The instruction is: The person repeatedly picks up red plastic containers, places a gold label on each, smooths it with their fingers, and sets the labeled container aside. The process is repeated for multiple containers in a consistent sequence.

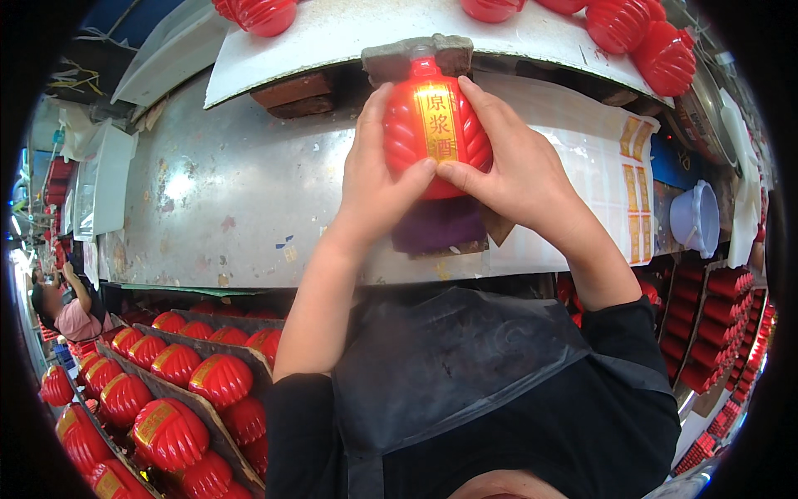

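Observation:
A ribbed red bottle [407,125] with a yellow label strip down its front lies on the metal worktable [224,200], its neck set against a grey block [391,58]. My left hand [374,183] grips its left side, thumb pressing the lower edge of the label. My right hand [515,166] wraps its right side, fingers over the shoulder and thumb meeting the left thumb at the label's bottom. A purple pad [436,224] sits under the bottle.
A sheet of yellow label strips [632,191] lies to the right. More red bottles [640,37] stand on a white board at the back. Cardboard trays of labelled red bottles [174,391] fill the lower left, with stacked ones [715,324] at right. Another person [71,312] works far left.

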Demonstrator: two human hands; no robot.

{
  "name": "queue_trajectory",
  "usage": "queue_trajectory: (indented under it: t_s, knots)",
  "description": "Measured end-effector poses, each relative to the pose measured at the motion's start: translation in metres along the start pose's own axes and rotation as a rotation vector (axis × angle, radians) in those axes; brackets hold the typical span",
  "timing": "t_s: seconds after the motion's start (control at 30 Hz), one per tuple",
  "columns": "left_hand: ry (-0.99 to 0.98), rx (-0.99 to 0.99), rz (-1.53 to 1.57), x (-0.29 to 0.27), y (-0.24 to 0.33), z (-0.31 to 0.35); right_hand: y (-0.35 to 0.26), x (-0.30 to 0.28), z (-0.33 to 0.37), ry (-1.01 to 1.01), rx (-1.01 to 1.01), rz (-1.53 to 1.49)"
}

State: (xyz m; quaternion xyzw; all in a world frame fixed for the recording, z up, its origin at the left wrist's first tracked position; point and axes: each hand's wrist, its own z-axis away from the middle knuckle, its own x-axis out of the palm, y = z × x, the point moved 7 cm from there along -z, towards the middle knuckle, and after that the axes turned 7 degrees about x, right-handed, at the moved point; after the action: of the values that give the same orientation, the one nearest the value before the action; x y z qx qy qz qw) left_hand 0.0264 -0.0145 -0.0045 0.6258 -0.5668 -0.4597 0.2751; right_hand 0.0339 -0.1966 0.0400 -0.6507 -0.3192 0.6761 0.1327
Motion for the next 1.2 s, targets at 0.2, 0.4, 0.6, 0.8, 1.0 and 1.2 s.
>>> queue_trajectory:
  t_s: [0.2, 0.4, 0.6, 0.8, 1.0, 1.2]
  knots:
    - [0.016, -0.117, 0.183, -0.001, -0.004, 0.005, 0.026, 0.001, -0.004, -0.226, 0.071, -0.313]
    - [0.073, -0.178, 0.338, -0.002, -0.002, 0.011, 0.022, 0.003, 0.001, -0.091, -0.031, -0.266]
    - [0.073, -0.188, 0.338, -0.001, -0.002, 0.013, 0.009, 0.004, 0.002, -0.013, 0.022, -0.145]
    - [0.078, -0.168, 0.329, -0.002, -0.004, 0.014, 0.006, 0.003, 0.001, 0.017, 0.025, -0.101]
    - [0.08, -0.172, 0.34, -0.001, -0.002, 0.014, 0.006, 0.004, 0.003, 0.038, 0.005, -0.114]
    - [0.102, -0.184, 0.312, -0.003, -0.002, 0.012, 0.013, 0.004, -0.001, -0.03, 0.022, -0.219]
